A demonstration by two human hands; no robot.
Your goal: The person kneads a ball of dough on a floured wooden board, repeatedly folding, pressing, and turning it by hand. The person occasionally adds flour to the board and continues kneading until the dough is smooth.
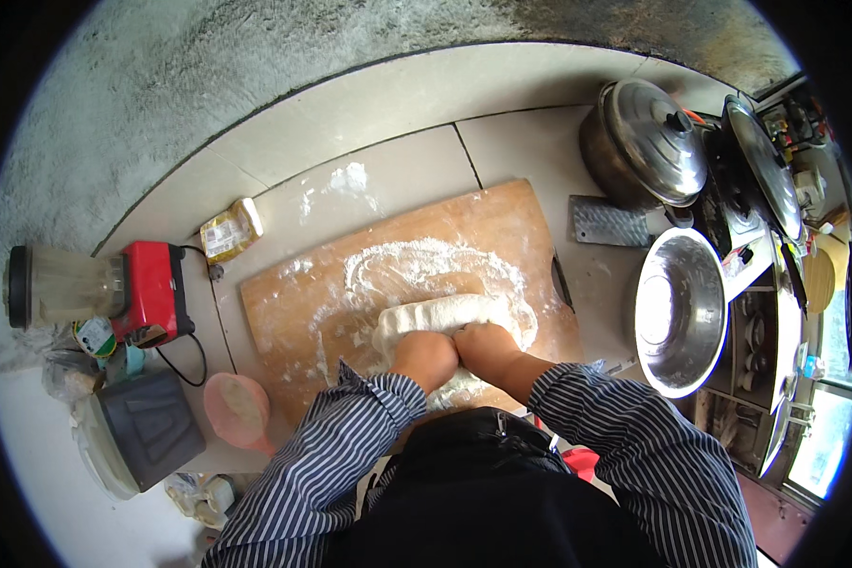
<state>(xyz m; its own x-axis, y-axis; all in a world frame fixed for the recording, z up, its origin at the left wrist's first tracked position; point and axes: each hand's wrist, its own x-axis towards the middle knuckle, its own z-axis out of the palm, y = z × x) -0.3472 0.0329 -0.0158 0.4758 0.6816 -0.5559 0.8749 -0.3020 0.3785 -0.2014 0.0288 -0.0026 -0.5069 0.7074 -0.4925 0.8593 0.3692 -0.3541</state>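
Note:
A thick log of pale dough [440, 314] lies on a floured wooden cutting board [291, 284]. My left hand [426, 357] presses on the dough's near side, its fingers curled in. Right beside it, touching it, my right hand [488, 346] bears on the dough in the same curled way. The fingertips of both hands are hidden under the knuckles, so how far they grip the dough does not show. White flour [426, 257] is spread in an arc on the board beyond the dough.
Right of the board are a cleaver [608, 221], a steel basin [703, 312] and a lidded pot [657, 142]. At the left stand a red blender [155, 287], a pink plastic scoop [236, 410] and a dark grey container [149, 426]. A yellow packet [231, 231] lies behind the board.

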